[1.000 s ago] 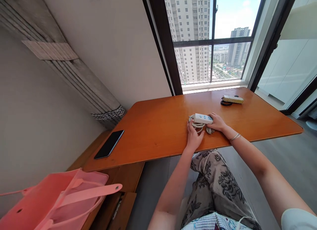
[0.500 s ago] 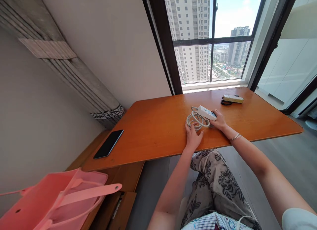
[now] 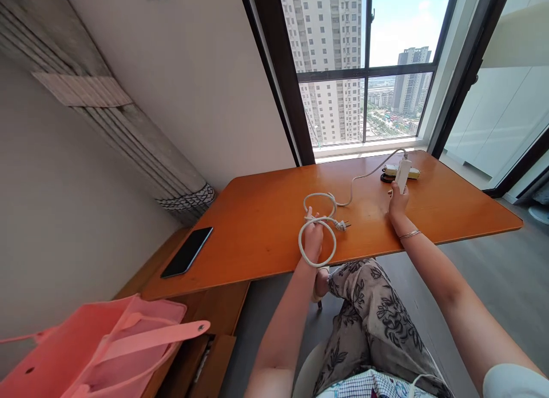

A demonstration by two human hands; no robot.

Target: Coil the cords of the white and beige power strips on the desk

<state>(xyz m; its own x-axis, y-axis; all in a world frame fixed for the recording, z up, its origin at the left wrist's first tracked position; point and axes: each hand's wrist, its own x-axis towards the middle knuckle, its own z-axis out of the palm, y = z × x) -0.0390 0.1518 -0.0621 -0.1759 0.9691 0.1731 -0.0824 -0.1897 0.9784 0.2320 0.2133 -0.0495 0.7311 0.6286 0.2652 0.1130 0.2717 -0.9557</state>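
Note:
In the head view, my right hand grips a white power strip by its lower end, holding it upright over the right part of the table. Its white cord runs from the strip's top down to loose loops at the table's middle. Around those loops my left hand is closed, with one loop hanging over the wrist and one finger partly raised. Just right of that hand, the cord's plug sticks out with its prongs pointing right.
Behind the white strip lies a second, yellowish power strip with a black cord. A black tablet rests at the left end of the orange-brown table. A pink bag stands at lower left. The window is beyond the table.
My right hand has raised and turned the power strip upright, moving right. The coiled cord has spread out into a long stretch and loops, while my left hand has shifted left and nearer me.

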